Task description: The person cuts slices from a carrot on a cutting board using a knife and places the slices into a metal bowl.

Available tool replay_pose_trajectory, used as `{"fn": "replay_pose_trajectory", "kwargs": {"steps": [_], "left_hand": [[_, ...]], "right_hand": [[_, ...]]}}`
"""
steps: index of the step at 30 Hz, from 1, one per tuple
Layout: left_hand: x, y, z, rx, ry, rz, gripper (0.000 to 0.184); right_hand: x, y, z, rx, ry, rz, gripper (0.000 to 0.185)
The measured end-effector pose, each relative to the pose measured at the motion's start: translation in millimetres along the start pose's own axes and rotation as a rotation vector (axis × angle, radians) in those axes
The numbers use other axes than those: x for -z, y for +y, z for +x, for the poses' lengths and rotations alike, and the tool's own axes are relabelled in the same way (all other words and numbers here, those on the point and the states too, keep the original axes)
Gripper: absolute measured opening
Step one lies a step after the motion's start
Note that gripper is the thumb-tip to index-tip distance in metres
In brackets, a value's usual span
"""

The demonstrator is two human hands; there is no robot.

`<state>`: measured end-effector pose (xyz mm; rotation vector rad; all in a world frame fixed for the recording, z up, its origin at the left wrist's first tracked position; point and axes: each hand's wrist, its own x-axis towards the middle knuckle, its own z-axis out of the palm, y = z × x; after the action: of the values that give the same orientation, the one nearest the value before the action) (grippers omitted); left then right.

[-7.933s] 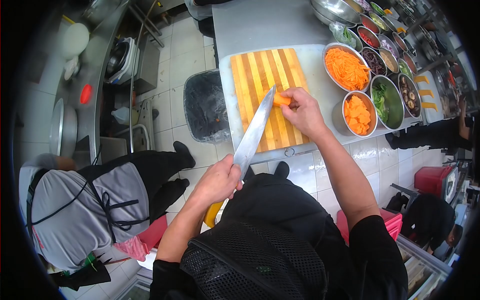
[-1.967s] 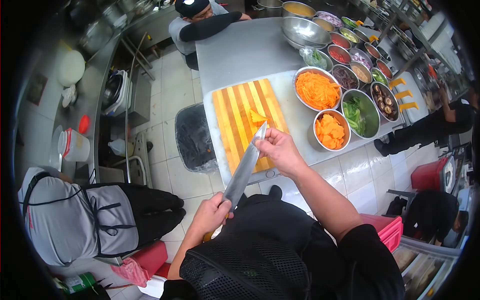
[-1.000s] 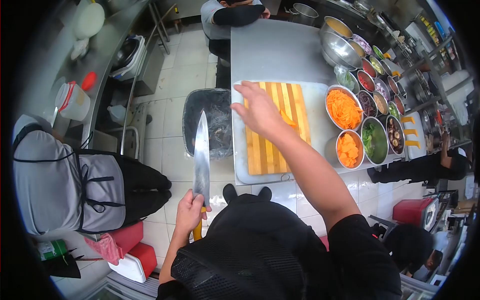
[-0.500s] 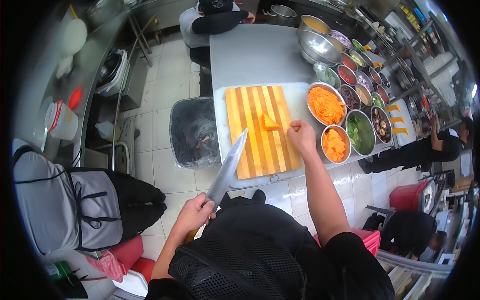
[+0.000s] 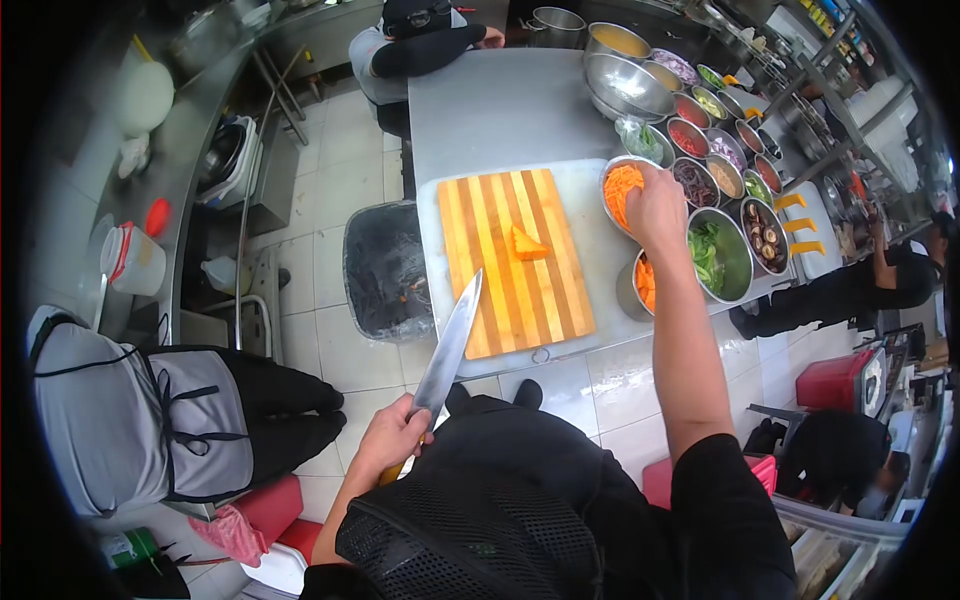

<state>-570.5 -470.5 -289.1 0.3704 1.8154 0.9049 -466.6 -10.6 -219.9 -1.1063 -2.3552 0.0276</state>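
My left hand (image 5: 393, 436) is closed around the handle of a large chef's knife (image 5: 448, 345), its blade pointing up and away over the near left corner of a striped wooden cutting board (image 5: 495, 320). A wedge-shaped orange piece (image 5: 527, 244), probably carrot or squash, lies on the board, touched by neither hand. My right hand (image 5: 660, 212) reaches over a metal bowl of orange shreds (image 5: 622, 190), fingers bent down and together at its right side. The fingertips and anything in them are hidden. Just nearer, partly behind my forearm, is a bowl of orange slices (image 5: 646, 283).
Bowls of leafy greens (image 5: 706, 255) and mushrooms (image 5: 764, 238), with several more, fill the table's right side. A white board (image 5: 597, 270) lies under the wooden one. A black-lined bin (image 5: 385, 285) stands left of the table. Co-workers stand at left (image 5: 130, 410), far end (image 5: 420, 45) and right (image 5: 870, 275).
My right hand has moved from the cutting board's right edge up and right to the bowl of orange shreds. The knife stays in my left hand; the view has shifted slightly.
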Motion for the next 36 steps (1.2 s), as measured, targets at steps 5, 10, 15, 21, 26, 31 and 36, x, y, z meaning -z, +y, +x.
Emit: {"fn": "replay_pose_trajectory", "kwargs": {"steps": [5, 10, 15, 21, 26, 31, 36], "left_hand": [[-8, -3, 1, -0.013, 0.041, 0.018, 0.029], [-9, 20, -2, -0.042, 0.077, 0.06, 0.03], [-10, 31, -4, -0.024, 0.094, 0.105, 0.032], [-14, 41, 2, -0.008, 0.118, 0.121, 0.024], [-18, 39, 4, 0.002, 0.118, 0.125, 0.025], [-20, 38, 5, 0.013, 0.116, 0.104, 0.025], [-20, 24, 9, -0.119, 0.133, -0.017, 0.031]], "right_hand": [[-5, -47, -40, 0.071, -0.516, 0.258, 0.049], [-7, -75, -95, -0.135, -0.809, 0.647, 0.057], [-21, -55, -91, 0.256, -0.469, 0.424, 0.056], [-59, -60, -91, 0.322, -0.48, 0.523, 0.044], [-59, -60, -112, 0.281, -0.38, 0.597, 0.038], [-59, -60, -117, 0.29, -0.344, 0.589, 0.038], [-45, -64, -95, -0.115, -0.685, 0.752, 0.04]]}}
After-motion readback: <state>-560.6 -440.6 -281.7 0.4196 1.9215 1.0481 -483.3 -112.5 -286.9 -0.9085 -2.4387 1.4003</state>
